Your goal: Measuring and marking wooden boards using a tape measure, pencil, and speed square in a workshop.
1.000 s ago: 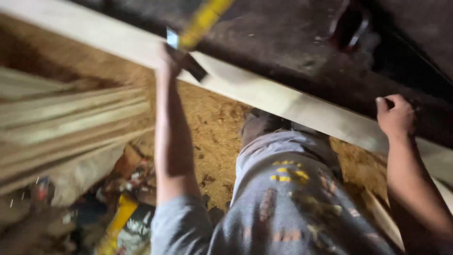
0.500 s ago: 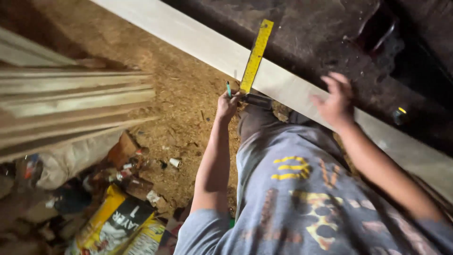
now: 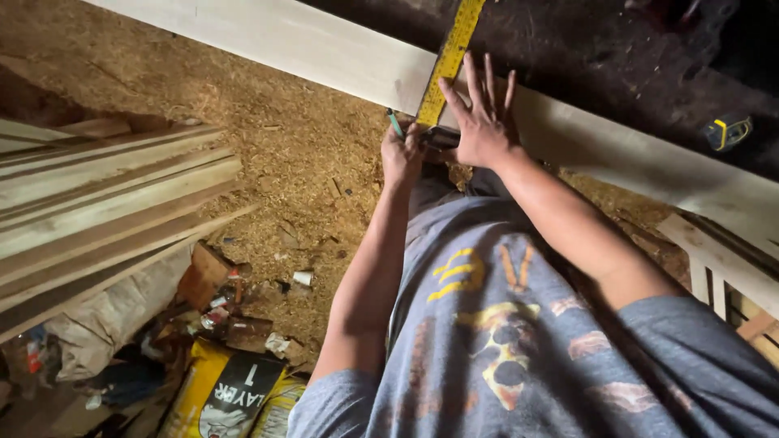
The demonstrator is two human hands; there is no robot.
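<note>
A long pale wooden plank (image 3: 324,49) runs slantwise across the top of the view. A yellow try-square blade (image 3: 448,61) lies across it. My left hand (image 3: 403,154) is closed at the plank's near edge, by the foot of the square, with a green pencil (image 3: 394,123) sticking up from it. My right hand (image 3: 480,122) lies flat with fingers spread, pressing on the plank and the square's lower end just right of the blade. The square's stock is hidden under my hands.
Sawdust (image 3: 268,138) covers the ground below the plank. A stack of long boards (image 3: 105,203) lies at the left. Yellow sacks (image 3: 235,393) and small clutter sit at the bottom left. A yellow tape measure (image 3: 728,131) rests on the dark surface beyond the plank. A slatted wooden frame (image 3: 722,259) is at the right.
The square has come down from being held up and now lies across the plank. My right hand slid left along the plank onto the square. My left hand stays at its foot.
</note>
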